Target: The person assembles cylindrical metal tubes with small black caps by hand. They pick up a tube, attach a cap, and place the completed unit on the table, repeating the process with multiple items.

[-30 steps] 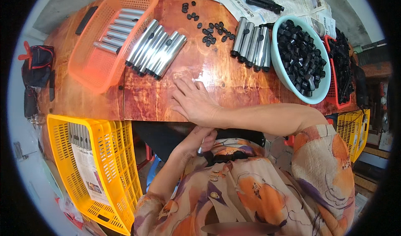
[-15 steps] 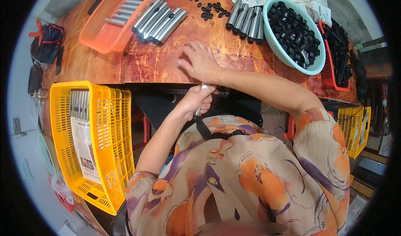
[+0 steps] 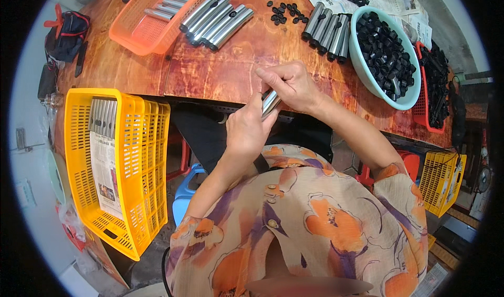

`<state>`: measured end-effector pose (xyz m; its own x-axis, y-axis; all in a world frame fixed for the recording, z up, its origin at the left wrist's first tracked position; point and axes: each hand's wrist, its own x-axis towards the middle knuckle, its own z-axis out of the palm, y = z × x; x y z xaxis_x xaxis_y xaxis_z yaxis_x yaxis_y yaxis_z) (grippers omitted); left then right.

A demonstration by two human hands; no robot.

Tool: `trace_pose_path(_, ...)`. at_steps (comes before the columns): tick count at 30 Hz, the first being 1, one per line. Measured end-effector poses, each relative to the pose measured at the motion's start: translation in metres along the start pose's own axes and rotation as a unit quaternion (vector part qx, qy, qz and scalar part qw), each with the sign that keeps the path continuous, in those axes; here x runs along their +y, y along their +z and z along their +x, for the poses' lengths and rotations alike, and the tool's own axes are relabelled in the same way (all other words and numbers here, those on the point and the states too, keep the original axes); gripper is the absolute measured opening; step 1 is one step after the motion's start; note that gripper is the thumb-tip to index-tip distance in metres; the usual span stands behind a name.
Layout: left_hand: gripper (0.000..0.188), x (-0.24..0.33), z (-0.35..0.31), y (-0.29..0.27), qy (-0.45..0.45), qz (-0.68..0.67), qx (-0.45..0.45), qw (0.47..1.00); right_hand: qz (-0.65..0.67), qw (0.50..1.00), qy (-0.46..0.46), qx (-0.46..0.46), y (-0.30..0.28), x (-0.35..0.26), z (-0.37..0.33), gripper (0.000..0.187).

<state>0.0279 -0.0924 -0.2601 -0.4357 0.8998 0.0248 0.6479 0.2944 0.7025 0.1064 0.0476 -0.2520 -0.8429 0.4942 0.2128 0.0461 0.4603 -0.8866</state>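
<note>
My left hand (image 3: 245, 131) is closed round a silver metal tube (image 3: 271, 103), held tilted just in front of the table's near edge. Over the upper part of that tube, my right hand (image 3: 295, 87) has its fingers curled and its thumb stretched toward the left hand. Whatever its fingertips pinch is hidden. Beyond the hands, several silver tubes with black ends (image 3: 216, 21) lie beside the orange basket, and another row of tubes (image 3: 328, 33) lies to the right. Small black oval pieces (image 3: 283, 14) are scattered between these two groups.
An orange basket (image 3: 152, 40) holds more tubes. A pale blue basin (image 3: 408, 103) of black caps and a red basket (image 3: 420, 110) of black parts stand right. At left, a yellow crate (image 3: 137, 171) holds tubes and newspaper. A blue stool (image 3: 184, 194) is below.
My right hand has come back from over the tabletop to the tube. The left hand has raised the tube toward it. The whole view has shifted slightly.
</note>
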Motion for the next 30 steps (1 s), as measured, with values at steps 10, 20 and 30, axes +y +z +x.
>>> trace_pose_path(10, 0.043, 0.009, 0.002, -0.009, -0.137, -0.532, -0.219, 0.806, 0.111, 0.992, -0.050, 0.030, -0.015, 0.004, -0.006, 0.036)
trace_pose_path(20, 0.056, 0.005, -0.003, 0.005, -0.186, -0.762, -0.309, 0.538, 0.121, 0.989, -0.079, -0.045, -0.023, -0.006, 0.003, 0.042)
trace_pose_path(30, 0.033, 0.001, 0.004, 0.011, -0.095, -0.493, -0.046, 0.864, 0.295, 0.942, 0.149, 0.057, 0.006, -0.014, -0.020, 0.026)
